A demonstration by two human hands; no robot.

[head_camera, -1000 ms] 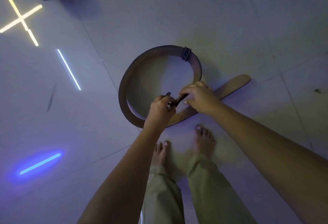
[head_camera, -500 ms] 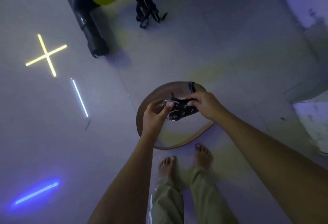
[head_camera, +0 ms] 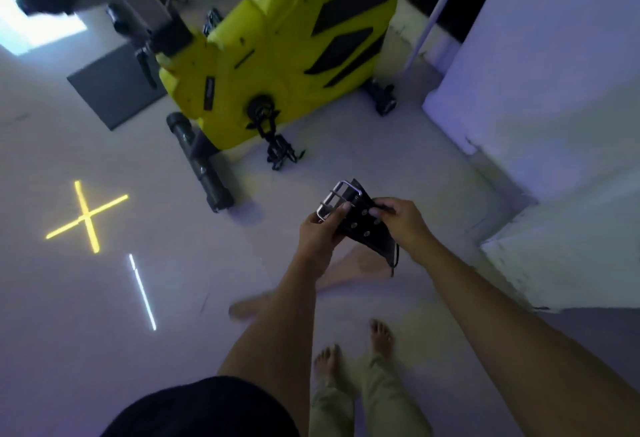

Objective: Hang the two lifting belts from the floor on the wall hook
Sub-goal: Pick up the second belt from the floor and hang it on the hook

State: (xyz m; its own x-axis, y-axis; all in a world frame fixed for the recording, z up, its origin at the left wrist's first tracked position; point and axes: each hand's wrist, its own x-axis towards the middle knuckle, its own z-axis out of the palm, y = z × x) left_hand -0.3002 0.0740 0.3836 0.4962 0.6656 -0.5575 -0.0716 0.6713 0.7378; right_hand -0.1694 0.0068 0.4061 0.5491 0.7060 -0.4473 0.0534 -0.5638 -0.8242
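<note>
Both hands are closed on one belt [head_camera: 360,225], held up off the floor [head_camera: 173,298]: the left hand [head_camera: 317,234] is pinched on the steel buckle [head_camera: 337,199], the right hand [head_camera: 403,223] is clamped just beside it on the riveted end, so the buckle is probably being presented as the loop for hanging. Below the hands the strap trails, blurred. No hook or second belt is seen.

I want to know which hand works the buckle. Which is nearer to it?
Left. The left hand has its fingers on the buckle; the right hand grips the belt further along, apart from the buckle.
</note>
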